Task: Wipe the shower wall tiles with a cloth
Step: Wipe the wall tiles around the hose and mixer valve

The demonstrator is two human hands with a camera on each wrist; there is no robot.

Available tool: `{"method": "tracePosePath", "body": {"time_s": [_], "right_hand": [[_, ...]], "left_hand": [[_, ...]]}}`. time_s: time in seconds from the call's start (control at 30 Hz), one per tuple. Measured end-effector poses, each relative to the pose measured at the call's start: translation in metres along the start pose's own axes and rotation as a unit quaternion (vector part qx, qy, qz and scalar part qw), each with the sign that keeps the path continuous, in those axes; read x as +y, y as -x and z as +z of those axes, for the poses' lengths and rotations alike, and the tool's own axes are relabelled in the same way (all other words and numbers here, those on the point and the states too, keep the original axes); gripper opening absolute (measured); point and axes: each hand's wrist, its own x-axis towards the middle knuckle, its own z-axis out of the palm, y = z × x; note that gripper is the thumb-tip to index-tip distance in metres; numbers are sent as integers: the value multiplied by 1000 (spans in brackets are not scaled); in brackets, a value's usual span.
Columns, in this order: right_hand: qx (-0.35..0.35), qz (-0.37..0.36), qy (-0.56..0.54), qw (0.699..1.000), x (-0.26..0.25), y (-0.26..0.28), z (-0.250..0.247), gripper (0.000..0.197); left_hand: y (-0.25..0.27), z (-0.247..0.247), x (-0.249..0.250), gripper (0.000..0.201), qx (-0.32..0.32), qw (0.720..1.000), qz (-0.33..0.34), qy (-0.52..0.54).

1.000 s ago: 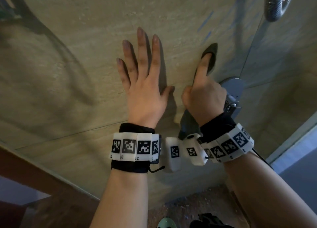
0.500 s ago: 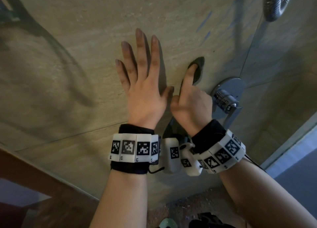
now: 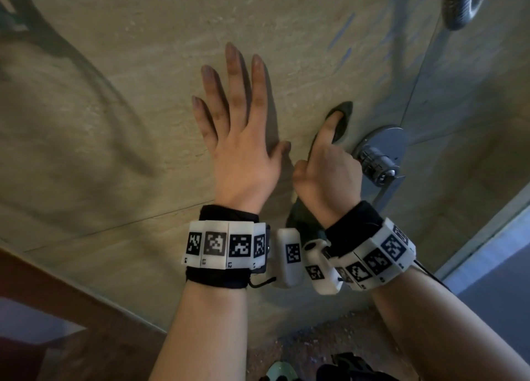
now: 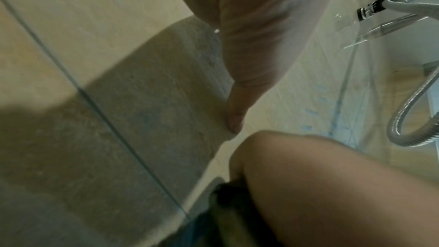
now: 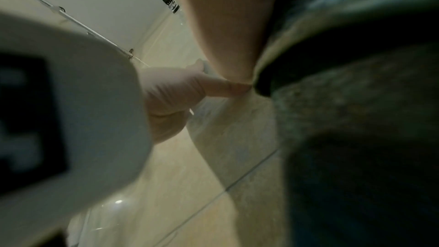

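Note:
My left hand (image 3: pixel 238 140) lies flat on the beige wall tiles (image 3: pixel 114 122) with its fingers spread and straight, holding nothing. Just to its right, my right hand (image 3: pixel 327 174) grips a dark cloth (image 3: pixel 344 117) and its outstretched index finger presses the cloth's tip against the tile. The rest of the cloth hangs under that wrist. In the left wrist view the left thumb (image 4: pixel 235 117) touches the tile above the right hand (image 4: pixel 332 185). The cloth (image 5: pixel 356 119) fills the right of the right wrist view.
A chrome shower valve (image 3: pixel 378 162) sticks out of the wall right beside my right hand. A metal shower hose (image 3: pixel 461 2) loops at the top right. A door frame (image 3: pixel 487 237) runs along the right edge, and speckled floor (image 3: pixel 329 337) lies below.
My right hand slid the cloth down and to the left along the tile, closer to the left hand, uncovering the valve. The left hand stayed flat in place.

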Motion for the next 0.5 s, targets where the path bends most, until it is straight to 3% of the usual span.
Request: {"method": "tracePosePath", "body": {"time_s": [0.2,0.33,0.5], "right_hand": [[59,-13,4,998,4,-13,-17,84],[28,42,0,999,7,-12,-18,88],[-14,42,-7,999,7,3,3,91]], "left_hand": [[0,0,-1,112,0,1000,5,-2],[0,1,-1,113,3,1000,3,-2],[0,0,1,113,-4,1000,2,-4]]}}
